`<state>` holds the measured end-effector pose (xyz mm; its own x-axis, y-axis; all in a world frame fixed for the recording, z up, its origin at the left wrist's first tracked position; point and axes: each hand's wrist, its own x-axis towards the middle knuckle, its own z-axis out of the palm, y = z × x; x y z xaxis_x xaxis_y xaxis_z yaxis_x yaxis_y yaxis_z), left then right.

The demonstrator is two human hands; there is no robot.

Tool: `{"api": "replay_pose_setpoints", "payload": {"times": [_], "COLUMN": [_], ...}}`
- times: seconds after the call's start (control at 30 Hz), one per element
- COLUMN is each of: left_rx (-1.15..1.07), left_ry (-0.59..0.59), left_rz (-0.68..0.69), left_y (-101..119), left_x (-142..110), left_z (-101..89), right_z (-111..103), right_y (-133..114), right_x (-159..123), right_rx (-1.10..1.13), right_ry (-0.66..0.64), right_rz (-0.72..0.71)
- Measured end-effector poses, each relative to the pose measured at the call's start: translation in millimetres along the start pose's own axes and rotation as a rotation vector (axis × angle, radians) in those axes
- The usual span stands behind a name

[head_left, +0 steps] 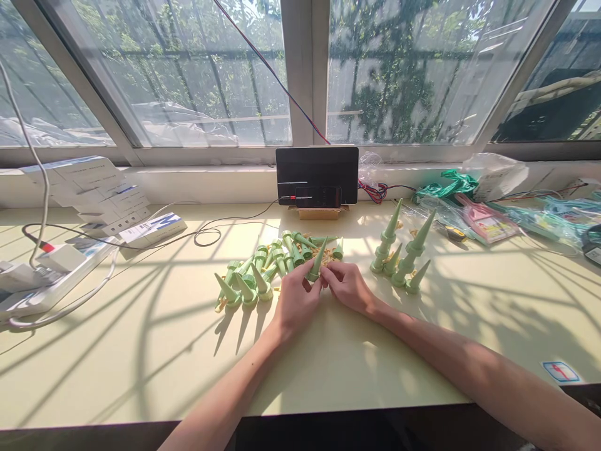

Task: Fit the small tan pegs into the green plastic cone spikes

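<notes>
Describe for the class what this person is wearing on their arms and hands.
Both the left hand and the right hand look bare, with no glove, and no ring can be made out. The left forearm and right forearm taper towards the wrists, with no sleeve, watch, bracelet or cable in view.

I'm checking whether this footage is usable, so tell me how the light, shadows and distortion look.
Head view: sunlight from the windows; long shadows from the left row of green cones; bar-like shadows across the table; the panes look hazy; window frames slant outward toward the sides, suggesting wide-angle distortion; fine detail between the hands is too small to judge.
</notes>
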<state>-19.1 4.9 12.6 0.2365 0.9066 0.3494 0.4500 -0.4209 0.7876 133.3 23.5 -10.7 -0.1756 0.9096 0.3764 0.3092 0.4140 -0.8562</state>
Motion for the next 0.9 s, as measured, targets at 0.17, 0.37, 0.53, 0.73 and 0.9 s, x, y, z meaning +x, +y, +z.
{"api": "replay_pose_setpoints", "payload": {"times": [0.17,0.37,0.53,0.73,0.9], "left_rx": [0.002,-0.001,-0.006,-0.013,-0.022], "left_ry": [0.0,-0.004,-0.002,-0.004,0.023], "left_rz": [0.005,-0.012,-0.013,-0.008,0.002], "left_y": [-0.6,0.2,0.7,0.9,-1.2], "left_x": [0.3,0.2,0.1,0.5,0.5], "left_z": [0.2,-0.2,-0.2,-0.3,1.0], "right_z": [0.1,0.1,0.1,0.3,0.1], "right_y": [0.5,1.3,1.2,1.0,-0.1], "right_x": [-0.4,-0.4,0.0,-0.4,-0.3], "right_rx": [0.0,-0.008,-0.004,-0.013,-0.011], "right_ry": [0.002,-0.004,-0.004,0.0,0.01], "right_rz": [-0.006,-0.001,-0.002,-0.018,-0.009]}}
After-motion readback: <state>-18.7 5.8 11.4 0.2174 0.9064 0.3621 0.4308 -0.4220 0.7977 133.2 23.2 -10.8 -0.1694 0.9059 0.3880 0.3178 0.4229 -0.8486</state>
